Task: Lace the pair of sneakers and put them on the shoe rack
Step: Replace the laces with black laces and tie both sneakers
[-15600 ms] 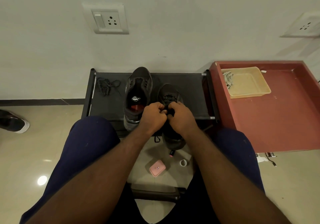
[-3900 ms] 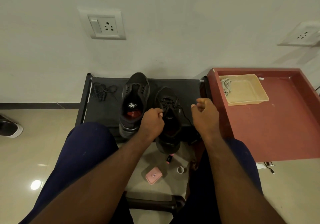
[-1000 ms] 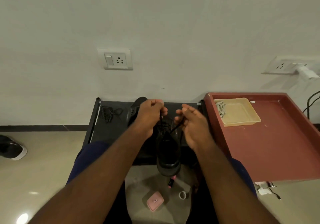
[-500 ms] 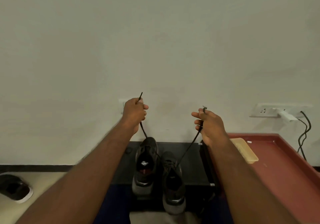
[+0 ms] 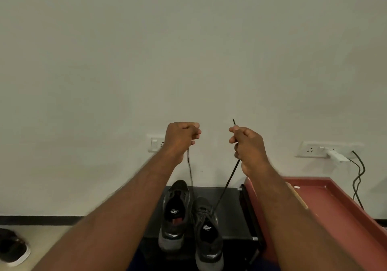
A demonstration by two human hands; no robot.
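Above sneakers (image 5: 201,206) with illegible insole logos (image 5: 207,227), both hands (image 5: 181,137) (image 5: 249,146) pinch the lace (image 5: 228,181).

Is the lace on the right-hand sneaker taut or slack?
Taut on the right: the lace runs straight from the right hand to the sneaker. The strand from the left hand is blurred; cannot tell.

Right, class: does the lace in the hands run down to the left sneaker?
No, the lace held by the left hand and right hand runs down into the right sneaker.
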